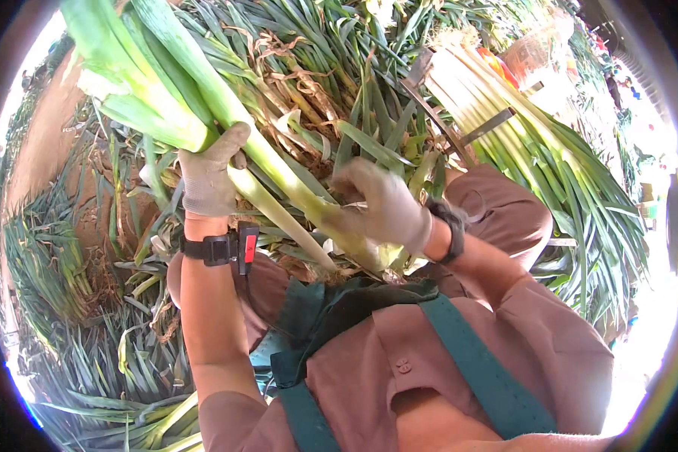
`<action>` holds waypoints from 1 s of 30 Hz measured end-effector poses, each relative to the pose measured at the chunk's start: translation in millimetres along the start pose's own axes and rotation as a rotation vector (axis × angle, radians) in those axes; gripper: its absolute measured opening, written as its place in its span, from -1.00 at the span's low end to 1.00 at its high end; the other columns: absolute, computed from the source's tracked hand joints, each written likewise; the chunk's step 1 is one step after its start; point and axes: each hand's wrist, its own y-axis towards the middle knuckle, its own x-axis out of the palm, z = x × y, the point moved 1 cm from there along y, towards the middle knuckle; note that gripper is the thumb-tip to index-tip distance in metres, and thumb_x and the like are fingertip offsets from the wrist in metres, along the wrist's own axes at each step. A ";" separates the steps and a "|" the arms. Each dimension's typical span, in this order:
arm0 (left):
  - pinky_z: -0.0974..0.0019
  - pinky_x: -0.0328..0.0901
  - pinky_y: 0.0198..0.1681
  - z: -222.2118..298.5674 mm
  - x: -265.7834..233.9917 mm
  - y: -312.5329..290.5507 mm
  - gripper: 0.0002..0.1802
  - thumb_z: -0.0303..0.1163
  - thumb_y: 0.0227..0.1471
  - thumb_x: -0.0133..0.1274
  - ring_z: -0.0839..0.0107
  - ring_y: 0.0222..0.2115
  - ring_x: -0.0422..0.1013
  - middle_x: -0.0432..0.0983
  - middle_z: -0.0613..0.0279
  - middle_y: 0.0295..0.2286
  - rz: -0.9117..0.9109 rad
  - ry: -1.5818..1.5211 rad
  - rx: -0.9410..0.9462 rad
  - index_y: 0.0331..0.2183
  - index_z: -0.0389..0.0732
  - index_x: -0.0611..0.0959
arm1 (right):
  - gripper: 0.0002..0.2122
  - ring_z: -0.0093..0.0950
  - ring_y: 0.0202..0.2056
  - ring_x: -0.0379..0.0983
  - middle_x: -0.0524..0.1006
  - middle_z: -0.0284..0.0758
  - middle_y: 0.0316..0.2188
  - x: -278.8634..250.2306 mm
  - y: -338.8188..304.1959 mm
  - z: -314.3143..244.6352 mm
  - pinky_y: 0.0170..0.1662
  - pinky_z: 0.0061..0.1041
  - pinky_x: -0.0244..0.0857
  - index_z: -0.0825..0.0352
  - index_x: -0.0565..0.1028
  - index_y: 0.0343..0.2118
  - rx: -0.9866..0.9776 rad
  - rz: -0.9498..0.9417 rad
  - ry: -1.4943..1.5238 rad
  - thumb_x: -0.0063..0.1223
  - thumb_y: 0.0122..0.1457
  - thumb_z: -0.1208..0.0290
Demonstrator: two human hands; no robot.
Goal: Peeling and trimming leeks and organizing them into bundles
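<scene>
My left hand (pixel 209 179), in a pale work glove, is closed round leeks (pixel 279 167). Their broad green leaves rise to the upper left, and the pale stalks slant down towards my lap. My gloved right hand (pixel 390 205) is beside the lower part of the stalks, with the thumb side close to them. Motion blurs its fingers, so I cannot make out whether they grip a stalk or a loose leaf. The root ends come down among peeled leaves in front of my lap.
Trimmed leeks (pixel 554 162) lie stacked in a metal frame (pixel 446 120) to my right. Dry and green leaves (pixel 301 83) pile up ahead. More leeks (pixel 45 264) cover the ground on the left, beside bare soil (pixel 49 143). My knee (pixel 505 207) is beside the frame.
</scene>
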 end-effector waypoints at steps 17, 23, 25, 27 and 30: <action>0.45 0.28 -0.57 8.7 -5.2 -6.3 -0.64 -0.50 -0.15 0.34 0.50 -0.56 0.42 0.52 0.31 -0.46 -0.020 -0.131 0.070 -0.24 -0.23 0.60 | -0.83 -0.72 -0.52 0.41 0.57 -0.38 -0.60 4.1 72.8 -33.0 -0.41 -0.61 0.35 0.40 0.65 -0.39 0.165 -0.085 0.298 0.23 0.10 0.38; 0.46 0.29 -0.56 9.1 -10.3 -6.3 -0.60 -0.47 -0.16 0.38 0.50 -0.53 0.43 0.53 0.30 -0.44 -0.030 -0.157 0.087 -0.22 -0.23 0.60 | -0.83 -0.71 -0.53 0.40 0.55 -0.43 -0.59 6.5 75.4 -24.4 -0.43 -0.61 0.34 0.44 0.59 -0.43 0.272 -0.133 0.525 0.22 0.09 0.41; 0.46 0.30 -0.54 8.5 -13.1 -6.7 -0.55 -0.45 -0.16 0.37 0.49 -0.50 0.44 0.54 0.28 -0.41 -0.066 -0.143 0.090 -0.17 -0.24 0.58 | -0.84 -0.70 -0.54 0.40 0.53 -0.45 -0.59 14.3 75.5 -15.1 -0.44 -0.62 0.33 0.44 0.58 -0.43 0.296 -0.152 0.534 0.19 0.09 0.41; 0.43 0.35 -0.46 7.2 -16.6 -6.0 -0.43 -0.44 -0.15 0.31 0.46 -0.44 0.46 0.55 0.23 -0.31 -0.108 -0.086 0.077 -0.04 -0.26 0.53 | -0.84 -0.70 -0.55 0.40 0.51 -0.46 -0.59 19.5 74.4 -2.6 -0.45 -0.62 0.32 0.43 0.57 -0.44 0.344 -0.182 0.471 0.16 0.10 0.41; 0.47 0.32 -0.53 9.4 -15.8 -9.1 -0.41 -0.43 -0.18 0.35 0.48 -0.47 0.45 0.55 0.26 -0.35 -0.094 -0.126 0.103 -0.04 -0.26 0.55 | -0.82 -0.67 -0.57 0.41 0.52 -0.41 -0.60 24.3 68.7 14.1 -0.46 -0.59 0.33 0.41 0.57 -0.45 0.427 -0.293 0.385 0.14 0.09 0.36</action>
